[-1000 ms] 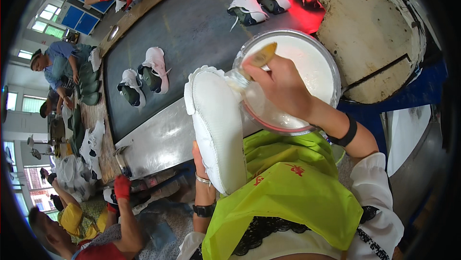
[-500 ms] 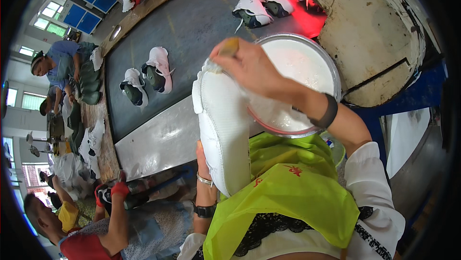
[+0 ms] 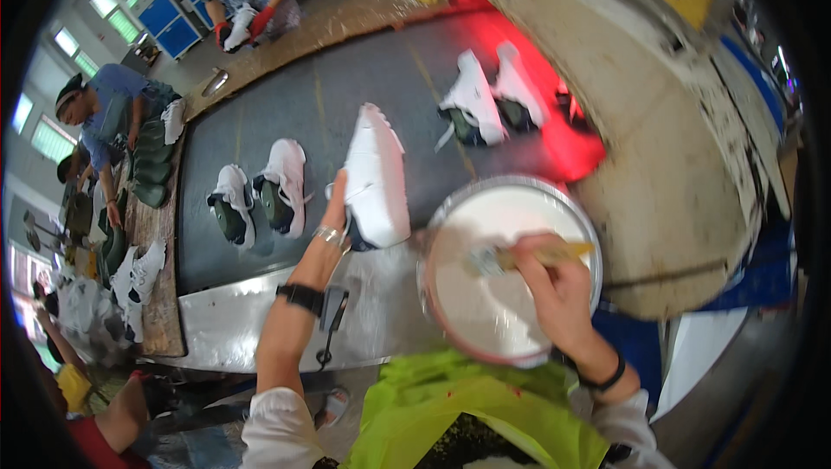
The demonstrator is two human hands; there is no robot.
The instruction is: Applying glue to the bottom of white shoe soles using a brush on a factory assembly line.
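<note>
My left hand [image 3: 336, 216] grips a white shoe [image 3: 377, 182] by its dark heel end, with the white underside turned up. The shoe is over the dark conveyor belt [image 3: 333, 88]; whether it touches the belt I cannot tell. In my right hand [image 3: 554, 283] is a paintbrush [image 3: 567, 251] with a yellowish handle. Its bristles are low over a round bucket [image 3: 591, 225] of milky white liquid [image 3: 485, 318], blurred by motion, so contact with the liquid is unclear.
A white-and-green shoe pair [image 3: 281, 183] sits on the belt at left, another [image 3: 472, 97] farther right under red light. A metal ledge [image 3: 234, 322] edges the belt. A beige machine housing [image 3: 684, 175] stands at right. Co-workers [image 3: 112, 106] handle shoes beyond the left and far edges.
My left hand has carried the shoe from my lap out over the belt. My right hand has brought the brush from the shoe's toe to the bucket. The view has shifted.
</note>
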